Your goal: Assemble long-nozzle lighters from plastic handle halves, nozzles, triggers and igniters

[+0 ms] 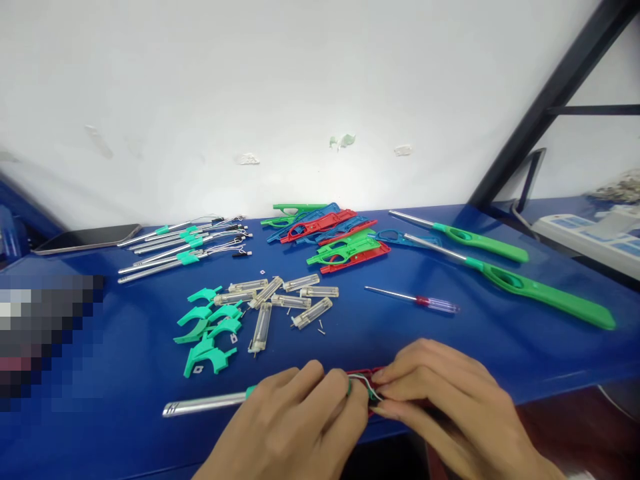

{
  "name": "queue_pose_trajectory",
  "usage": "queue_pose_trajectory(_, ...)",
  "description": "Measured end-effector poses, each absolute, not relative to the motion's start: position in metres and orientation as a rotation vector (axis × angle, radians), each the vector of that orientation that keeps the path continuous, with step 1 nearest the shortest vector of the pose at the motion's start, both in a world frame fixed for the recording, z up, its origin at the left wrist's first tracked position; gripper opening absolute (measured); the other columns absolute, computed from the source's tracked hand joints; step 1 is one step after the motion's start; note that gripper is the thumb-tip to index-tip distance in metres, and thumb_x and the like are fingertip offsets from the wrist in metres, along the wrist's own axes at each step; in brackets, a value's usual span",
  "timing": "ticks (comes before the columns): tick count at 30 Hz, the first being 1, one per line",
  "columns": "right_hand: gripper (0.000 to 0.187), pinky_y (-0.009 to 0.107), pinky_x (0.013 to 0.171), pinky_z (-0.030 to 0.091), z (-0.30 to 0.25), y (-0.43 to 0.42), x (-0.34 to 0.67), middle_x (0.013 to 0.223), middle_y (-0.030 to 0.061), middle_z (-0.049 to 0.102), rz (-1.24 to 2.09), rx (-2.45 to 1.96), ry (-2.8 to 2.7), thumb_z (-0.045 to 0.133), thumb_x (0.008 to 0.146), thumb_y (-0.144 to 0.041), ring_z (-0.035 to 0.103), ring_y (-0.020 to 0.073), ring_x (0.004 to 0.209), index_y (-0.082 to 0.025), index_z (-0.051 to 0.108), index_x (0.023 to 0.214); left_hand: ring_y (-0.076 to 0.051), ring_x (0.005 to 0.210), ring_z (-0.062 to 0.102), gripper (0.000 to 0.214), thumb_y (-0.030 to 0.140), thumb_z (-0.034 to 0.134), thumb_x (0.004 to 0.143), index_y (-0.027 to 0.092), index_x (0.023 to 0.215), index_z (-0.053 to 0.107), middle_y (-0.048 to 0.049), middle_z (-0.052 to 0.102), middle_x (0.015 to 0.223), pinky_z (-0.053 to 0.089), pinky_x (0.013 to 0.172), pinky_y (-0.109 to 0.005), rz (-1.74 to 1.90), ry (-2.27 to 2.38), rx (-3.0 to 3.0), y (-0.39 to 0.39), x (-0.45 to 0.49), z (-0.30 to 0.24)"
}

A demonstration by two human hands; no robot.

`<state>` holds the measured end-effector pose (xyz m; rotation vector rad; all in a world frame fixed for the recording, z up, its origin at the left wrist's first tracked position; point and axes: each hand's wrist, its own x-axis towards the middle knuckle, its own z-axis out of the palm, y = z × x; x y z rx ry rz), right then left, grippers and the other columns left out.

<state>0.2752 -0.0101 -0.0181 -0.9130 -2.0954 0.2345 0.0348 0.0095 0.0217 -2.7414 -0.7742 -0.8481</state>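
At the table's front edge, my left hand [295,420] is closed around a lighter in pieces. Its silver metal tube [205,404] points left from under that hand, with a bit of green collar at its base. A red handle shell half [355,372] shows between my hands, mostly covered by fingers. White wires [364,379] loop out of it. My right hand [445,400] pinches near the wire ends, over the shell; a small dark part by its fingertips is largely hidden.
Clear fuel tanks [290,302] and green triggers [200,313] lie ahead. Behind are metal tubes with wires [185,241] and coloured shell halves [340,233]. A screwdriver [435,304] and two green lighters [545,293] lie right. A tray [90,237] stands back left.
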Motion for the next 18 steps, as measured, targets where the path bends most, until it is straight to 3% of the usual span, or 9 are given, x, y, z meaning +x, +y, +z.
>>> queue_pose_trajectory(9, 0.003, 0.03, 0.082, 0.054, -0.024, -0.011, 0.275, 0.099, -0.0006, 0.08, 0.236, -0.883, -2.114, 0.07, 0.107, -0.02, 0.072, 0.0138, 0.085, -0.022, 0.069, 0.109, -0.014, 0.061, 0.065, 0.06, 0.016, 0.013, 0.12, 0.02, 0.096, 0.069, 0.004, 0.073, 0.076, 0.048, 0.054, -0.031, -0.863, -0.774, -2.715, 0.01, 0.037, 0.024)
queue_pose_trajectory(15, 0.014, 0.03, 0.083, 0.054, -0.02, -0.01, 0.279, 0.1, -0.0033, 0.083, 0.234, -0.82, -2.165, 0.074, 0.103, -0.016, 0.073, 0.0144, 0.087, -0.026, 0.073, 0.112, -0.014, 0.065, 0.068, 0.058, 0.014, 0.015, 0.119, 0.019, 0.1, 0.069, 0.0034, 0.075, 0.081, 0.052, 0.058, -0.03, -0.856, -0.787, -2.707, 0.012, 0.038, 0.024)
queue_pose_trajectory(18, 0.003, 0.027, 0.076, 0.057, -0.01, -0.005, 0.275, 0.089, -0.0023, 0.08, 0.221, -0.823, -2.108, 0.075, 0.104, -0.024, 0.072, 0.0136, 0.079, -0.023, 0.072, 0.101, -0.014, 0.066, 0.069, 0.058, 0.014, 0.014, 0.119, 0.019, 0.101, 0.069, 0.0029, 0.076, 0.082, 0.053, 0.059, -0.03, -0.852, -0.767, -2.712, 0.012, 0.035, 0.024)
